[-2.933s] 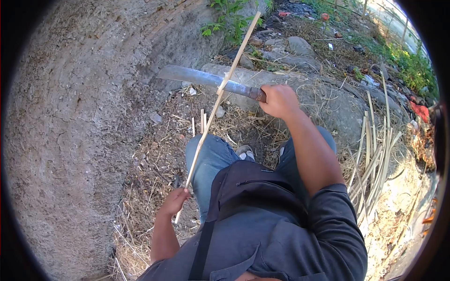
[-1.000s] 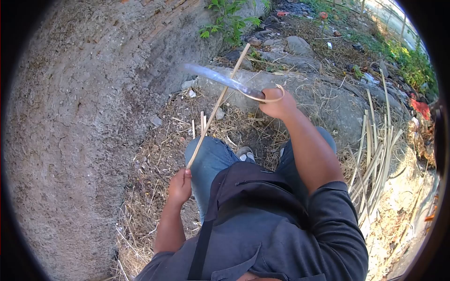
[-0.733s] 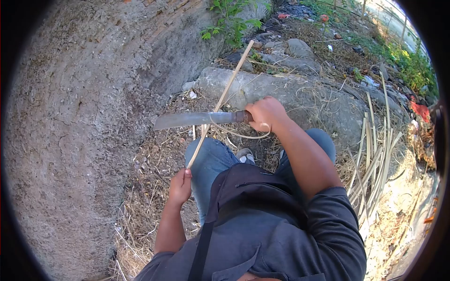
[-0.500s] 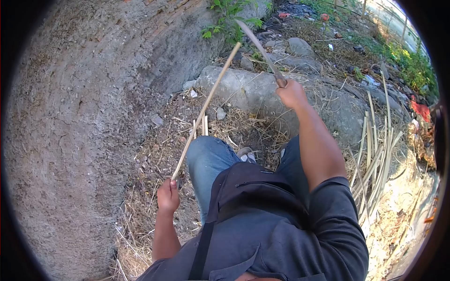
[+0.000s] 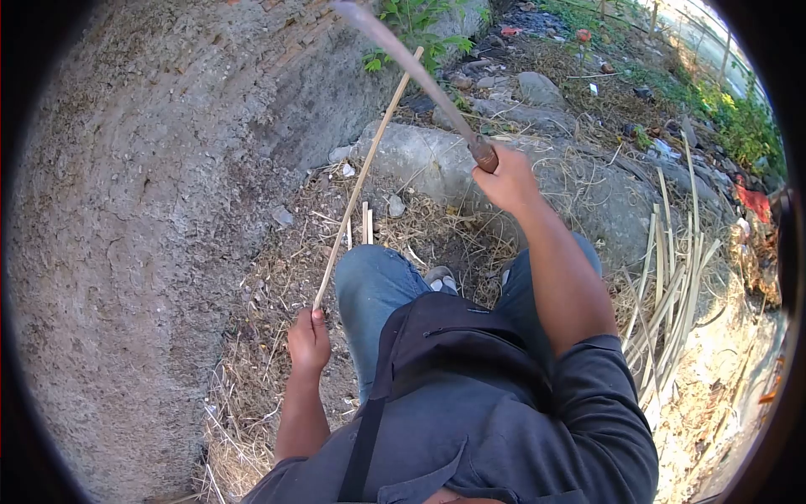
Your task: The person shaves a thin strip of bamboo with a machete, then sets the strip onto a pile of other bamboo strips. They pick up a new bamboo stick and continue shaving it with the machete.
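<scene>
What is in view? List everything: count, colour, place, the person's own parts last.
Machete: one, grey and brown, upper centre
Held strip: one, tan, left of centre
Short strips: a few, pale, near centre
Long strips: many, pale, right
Wall: one, grey-brown, left
Stone slab: one, grey, above centre
Plants: several, green, top centre and upper right
Stones: several, grey, upper right
Litter: several pieces, red and white, upper right
Straw: uncounted, yellowish, on the ground
Bag: one, black, lower centre
Jeans: one pair, blue, centre
Shirt: one, dark, bottom
Left hand: one, gripping the held strip
Right hand: one, gripping the machete
</scene>
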Demonstrator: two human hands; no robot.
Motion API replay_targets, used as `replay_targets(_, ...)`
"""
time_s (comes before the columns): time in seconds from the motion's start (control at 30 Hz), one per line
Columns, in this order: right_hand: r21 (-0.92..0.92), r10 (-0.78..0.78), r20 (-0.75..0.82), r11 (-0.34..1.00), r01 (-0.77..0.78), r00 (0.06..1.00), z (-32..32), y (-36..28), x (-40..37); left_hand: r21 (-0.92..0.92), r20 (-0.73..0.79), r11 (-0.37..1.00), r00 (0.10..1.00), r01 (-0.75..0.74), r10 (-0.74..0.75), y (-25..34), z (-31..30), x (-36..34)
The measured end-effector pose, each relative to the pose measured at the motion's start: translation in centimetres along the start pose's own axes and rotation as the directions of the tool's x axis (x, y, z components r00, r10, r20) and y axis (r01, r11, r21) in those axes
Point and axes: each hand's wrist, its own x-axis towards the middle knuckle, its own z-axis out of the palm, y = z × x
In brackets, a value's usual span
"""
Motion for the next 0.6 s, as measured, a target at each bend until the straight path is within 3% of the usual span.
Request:
replay_targets(0.1,-0.173,-0.098,0.225,0.975,0.139,0.969,-0.2,-1.6,-0.9,-0.016,-0.001,1.0,1.0,-0.02,0.02,1.5,0.6,0.5)
replay_targets(0.23,-0.232,-0.465,0.344,0.8,0.553,0.816,2.1,-2.5,-2.5,-0.021,0.011,0.996,0.997,-0.081,0.081,2.9,1.8,1.3)
replay_targets(0.33,-0.232,-0.448,0.465,0.771,0.593,0.764,3.0,-2.8,-2.8,-0.032,0.031,0.996,0.996,-0.084,0.085,4.0,1.9,1.7)
replay_targets(0.43,-0.319,-0.205,0.445,0.873,0.368,0.872,1.6,-1.8,-1.1,0.041,-0.01,0.997,0.997,-0.07,0.07,3.2,2.0,1.4)
replay_targets(0.53,-0.285,0.042,0.307,0.957,0.049,0.951,1.4,-0.1,0.4,0.061,-0.054,0.996,0.996,-0.061,0.064,2.4,2.1,1.1)
replay_targets(0.6,-0.296,0.038,0.338,0.953,0.068,0.941,1.7,0.0,0.1,0.057,-0.036,0.996,0.997,-0.064,0.066,2.5,2.2,1.4)
